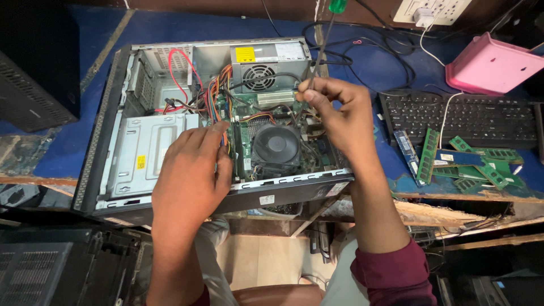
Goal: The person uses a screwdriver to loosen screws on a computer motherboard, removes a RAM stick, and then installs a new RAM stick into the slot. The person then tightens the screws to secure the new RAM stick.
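Observation:
An open desktop computer case [113, 141] lies on its side on a blue table. Inside sit a green motherboard [245, 148], a round black cooler fan [276, 146] and a grey power supply [262, 62] with coloured cables. My right hand [340, 110] is shut on a screwdriver [321, 54] with a green handle, its shaft pointing down into the board beside the fan. My left hand [190, 181] rests over the case's near edge, with its fingertips on the board left of the fan. It holds nothing that I can see.
A black keyboard [464, 116] lies to the right with several green memory sticks [481, 164] in front of it. A pink box [493, 65] and a wall socket strip [433, 11] are at the far right. Black cables [385, 51] loop behind the case. The table's front edge is chipped.

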